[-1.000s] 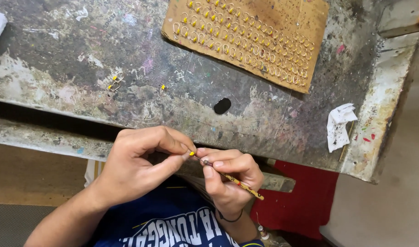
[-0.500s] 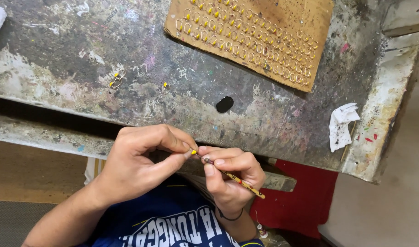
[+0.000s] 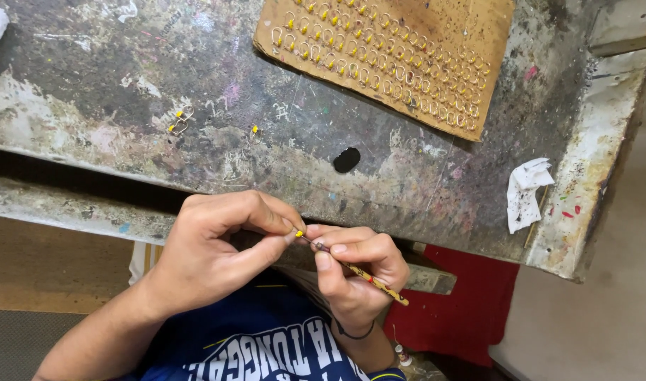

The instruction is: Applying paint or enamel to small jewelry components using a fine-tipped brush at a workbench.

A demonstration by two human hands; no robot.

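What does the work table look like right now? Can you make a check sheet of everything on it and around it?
Surface: worn grey table, smeared with old paint, with a dark hole.
Job's things: left hand pinches a tiny yellow-tipped piece; right hand holds a thin brush with its tip at that piece.
Clutter: cardboard sheet with rows of small yellow-tipped hooks; a few loose hooks; crumpled white paper.
Hands: both closed in a pinch, close together at the table's near edge.
Cables: nothing seen.
Surroundings: red cloth below the table; plain floor at right.
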